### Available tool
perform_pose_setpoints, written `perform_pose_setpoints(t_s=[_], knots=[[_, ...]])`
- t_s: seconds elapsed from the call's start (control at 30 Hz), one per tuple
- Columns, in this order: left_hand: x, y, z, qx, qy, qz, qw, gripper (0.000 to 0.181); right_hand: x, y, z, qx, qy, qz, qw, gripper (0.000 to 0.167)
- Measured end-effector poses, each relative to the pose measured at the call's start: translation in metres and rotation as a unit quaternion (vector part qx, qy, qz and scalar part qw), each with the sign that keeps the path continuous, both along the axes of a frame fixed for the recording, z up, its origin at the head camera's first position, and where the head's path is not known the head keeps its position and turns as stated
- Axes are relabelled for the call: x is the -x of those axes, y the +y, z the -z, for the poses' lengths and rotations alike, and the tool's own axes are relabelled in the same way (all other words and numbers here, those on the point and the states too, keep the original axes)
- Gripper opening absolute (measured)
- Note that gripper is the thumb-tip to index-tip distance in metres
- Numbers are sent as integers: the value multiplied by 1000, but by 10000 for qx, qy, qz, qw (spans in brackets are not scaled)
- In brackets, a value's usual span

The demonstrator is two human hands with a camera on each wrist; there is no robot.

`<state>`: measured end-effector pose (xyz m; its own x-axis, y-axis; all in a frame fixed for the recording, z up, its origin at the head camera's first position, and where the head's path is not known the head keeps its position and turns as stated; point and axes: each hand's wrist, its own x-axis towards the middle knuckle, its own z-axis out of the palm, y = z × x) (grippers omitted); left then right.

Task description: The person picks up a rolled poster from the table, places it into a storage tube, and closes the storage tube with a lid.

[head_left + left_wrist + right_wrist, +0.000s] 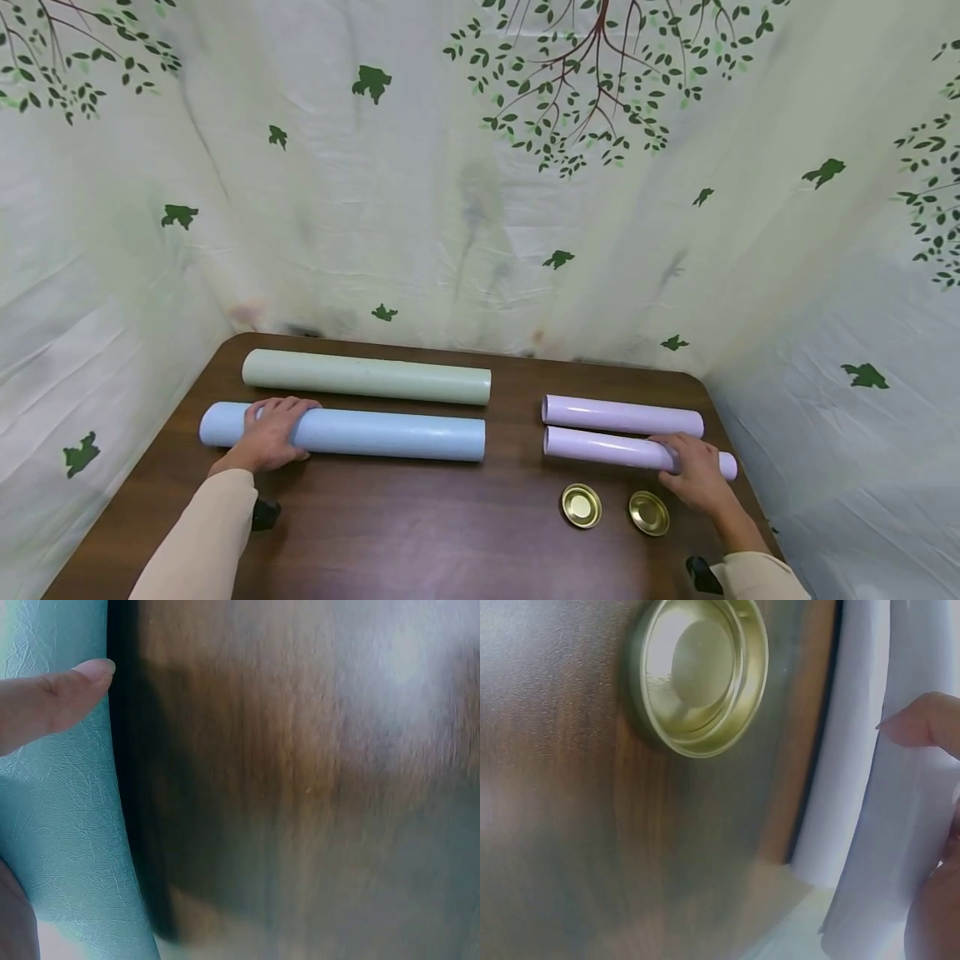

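A light-blue tube (390,435) lies across the left half of the brown table. My left hand (272,433) grips it left of its middle, fingers draped over the top; in the left wrist view the thumb (75,686) presses against its wrinkled surface. Behind it lies a pale green tube (367,377). On the right, my right hand (696,471) holds the front lilac tube (600,446) near its right end. A second lilac tube (622,415) lies just behind. In the right wrist view the right thumb (922,724) rests along a lilac tube; the other fingers are mostly hidden.
Two round gold-coloured lids (581,506) (648,512) lie in front of the lilac tubes, left of the right hand. White curtains (465,208) printed with leaves and branches enclose the table (420,525) at the back and both sides.
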<state>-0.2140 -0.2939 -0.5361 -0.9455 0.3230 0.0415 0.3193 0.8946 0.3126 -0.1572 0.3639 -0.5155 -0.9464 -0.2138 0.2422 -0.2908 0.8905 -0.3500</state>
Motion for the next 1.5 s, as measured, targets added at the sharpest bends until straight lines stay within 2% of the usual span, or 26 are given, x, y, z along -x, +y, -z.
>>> perform_pose_setpoints(t_s=[0.4, 0.87, 1.1, 1.2, 1.5], knots=[[1, -6, -16, -132, 96, -42, 9999, 69, 4, -3, -7, -48, -89, -34, 9999, 48], [-5, -7, -30, -158, 356, 59, 9992, 69, 7, -12, -19, -99, 238, -175, 9995, 49], [-10, -8, -37, -185, 617, 25, 9979, 71, 6, -17, -24, -64, 474, -319, 9983, 50], [-12, -7, -40, -150, 624, 27, 9979, 71, 6, -20, -27, -61, 532, -373, 9979, 51], [-17, -7, -41, -179, 700, 15, 9974, 70, 6, -30, -33, 25, 761, -574, 9954, 53]])
